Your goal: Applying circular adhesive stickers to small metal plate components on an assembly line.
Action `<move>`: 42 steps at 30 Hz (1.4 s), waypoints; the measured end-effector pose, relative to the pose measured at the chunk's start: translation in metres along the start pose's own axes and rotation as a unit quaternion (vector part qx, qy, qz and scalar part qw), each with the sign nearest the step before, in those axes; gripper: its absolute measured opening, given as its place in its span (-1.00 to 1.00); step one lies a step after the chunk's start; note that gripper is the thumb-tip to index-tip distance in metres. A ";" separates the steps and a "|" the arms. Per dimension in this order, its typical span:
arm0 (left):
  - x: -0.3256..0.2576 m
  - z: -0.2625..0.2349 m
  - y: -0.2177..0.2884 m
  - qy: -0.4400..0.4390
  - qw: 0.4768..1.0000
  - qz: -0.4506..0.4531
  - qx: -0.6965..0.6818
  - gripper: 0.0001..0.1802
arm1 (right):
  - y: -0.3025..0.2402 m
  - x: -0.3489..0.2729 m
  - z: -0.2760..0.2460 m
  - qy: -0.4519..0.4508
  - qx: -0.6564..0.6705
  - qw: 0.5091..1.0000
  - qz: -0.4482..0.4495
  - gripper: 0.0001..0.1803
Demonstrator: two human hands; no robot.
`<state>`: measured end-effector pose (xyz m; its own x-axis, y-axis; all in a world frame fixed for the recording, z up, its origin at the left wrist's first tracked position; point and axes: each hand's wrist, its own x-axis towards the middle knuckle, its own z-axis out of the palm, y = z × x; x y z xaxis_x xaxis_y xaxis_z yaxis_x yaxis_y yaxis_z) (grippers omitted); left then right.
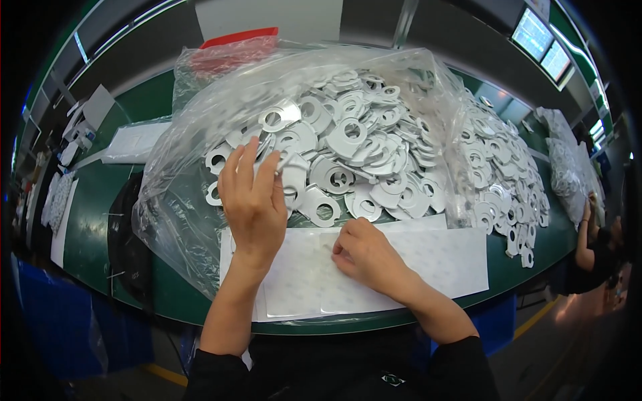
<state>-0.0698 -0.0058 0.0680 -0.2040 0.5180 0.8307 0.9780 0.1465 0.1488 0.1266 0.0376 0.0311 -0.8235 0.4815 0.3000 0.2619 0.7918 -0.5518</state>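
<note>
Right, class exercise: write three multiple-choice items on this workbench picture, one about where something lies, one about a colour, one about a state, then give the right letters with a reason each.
1. Where does the white sheet lie?
A. on the table edge nearest the person
B. inside the bag
C. on the floor

2. What colour is the table top?
A. red
B. green
C. yellow

3. How is the clear plastic bag of flat white ring-shaped parts?
A. tied shut
B. folded flat
C. open, parts spilling out

Answers: 1 A, the right hand rests on it at the near edge. 2 B, green shows around the bag. 3 C, the left hand reaches into the loose pile.
</note>
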 end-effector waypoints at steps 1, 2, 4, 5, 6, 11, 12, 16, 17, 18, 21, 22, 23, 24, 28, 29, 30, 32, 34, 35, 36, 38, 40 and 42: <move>-0.001 0.002 0.002 0.014 0.997 0.012 -0.079 -0.79 | 0.001 0.000 0.000 0.002 -0.002 1.000 0.002 -0.87; -0.003 0.006 0.004 0.028 0.987 0.025 -0.157 -0.80 | 0.002 0.001 0.002 0.009 0.000 1.000 0.002 -0.88; -0.015 0.007 0.015 -0.088 0.882 -0.168 -0.431 -0.83 | 0.002 0.002 0.005 0.020 -0.002 1.000 0.003 -0.88; -0.017 0.007 0.021 -0.153 0.778 -0.272 -0.545 -0.82 | 0.002 0.002 0.007 0.021 -0.043 0.999 -0.022 -0.87; -0.019 0.014 0.022 -0.184 0.657 -0.330 -0.653 -0.80 | 0.003 0.002 0.010 0.021 -0.086 0.995 -0.046 -0.87; -0.033 0.029 0.014 -0.322 0.333 -0.478 -0.746 -0.74 | 0.005 -0.004 0.011 0.041 -0.108 0.992 -0.047 -0.84; -0.035 0.032 0.012 -0.349 0.267 -0.485 -0.756 -0.70 | 0.005 -0.005 0.010 0.036 -0.105 0.993 -0.045 -0.84; -0.031 0.031 0.010 -0.407 0.323 -0.488 -0.701 -0.70 | 0.000 -0.006 0.005 0.020 -0.124 0.991 -0.036 -0.83; -0.029 0.028 0.014 -0.406 0.358 -0.494 -0.681 -0.69 | -0.001 -0.006 0.004 0.012 -0.126 0.992 -0.028 -0.82; -0.030 0.028 0.016 -0.408 0.357 -0.491 -0.681 -0.69 | -0.003 -0.006 0.004 0.003 -0.127 0.992 -0.022 -0.82; -0.032 0.030 0.016 -0.437 0.401 -0.486 -0.642 -0.68 | -0.003 -0.005 0.002 0.025 -0.170 0.984 -0.055 -0.81; -0.032 0.031 0.016 -0.439 0.404 -0.484 -0.640 -0.68 | -0.003 -0.006 0.000 0.026 -0.172 0.983 -0.051 -0.81; -0.032 0.032 0.017 -0.441 0.407 -0.482 -0.638 -0.68 | -0.004 -0.006 -0.004 0.017 -0.158 0.986 -0.058 -0.82; -0.032 0.031 0.017 -0.443 0.406 -0.481 -0.638 -0.68 | -0.005 -0.005 -0.008 0.007 -0.143 0.988 -0.066 -0.83; -0.032 0.031 0.017 -0.435 0.412 -0.466 -0.651 -0.59 | -0.010 -0.001 -0.046 -0.049 0.078 0.995 -0.046 -0.85; -0.033 0.031 0.017 -0.425 0.393 -0.467 -0.669 -0.56 | -0.004 0.001 -0.051 -0.035 0.127 0.989 -0.061 -0.86; -0.032 0.029 0.016 -0.423 0.394 -0.468 -0.668 -0.56 | -0.003 0.004 -0.060 -0.033 0.166 0.983 -0.067 -0.86; -0.029 0.026 0.020 -0.402 0.344 -0.473 -0.704 -0.47 | 0.004 0.007 -0.061 0.048 0.258 0.964 -0.053 -0.87; -0.035 0.029 0.025 -0.369 0.282 -0.474 -0.748 -0.42 | 0.008 0.007 -0.059 0.085 0.326 0.941 0.027 -0.91; -0.037 0.030 0.024 -0.367 0.253 -0.461 -0.768 -0.42 | 0.013 0.008 -0.051 0.115 0.395 0.908 0.079 -0.91; -0.038 0.030 0.029 -0.370 0.272 -0.477 -0.749 -0.39 | 0.020 0.008 -0.049 0.122 0.379 0.911 0.107 -0.90; -0.046 0.036 0.031 -0.377 0.281 -0.479 -0.742 -0.37 | 0.026 0.011 -0.038 0.131 0.419 0.888 0.133 -0.89; -0.048 0.035 0.036 -0.380 0.305 -0.503 -0.714 -0.28 | 0.031 0.014 -0.026 0.133 0.436 0.875 0.167 -0.86; -0.047 0.036 0.039 -0.381 0.308 -0.500 -0.714 -0.32 | 0.034 0.015 -0.018 0.125 0.442 0.870 0.179 -0.86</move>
<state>-0.0234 0.0064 0.0155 0.1469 0.9428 -0.2993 -0.6800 0.3160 0.6617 0.1322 0.0784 0.0313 -0.6041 0.7923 0.0856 -0.1016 0.0300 -0.9944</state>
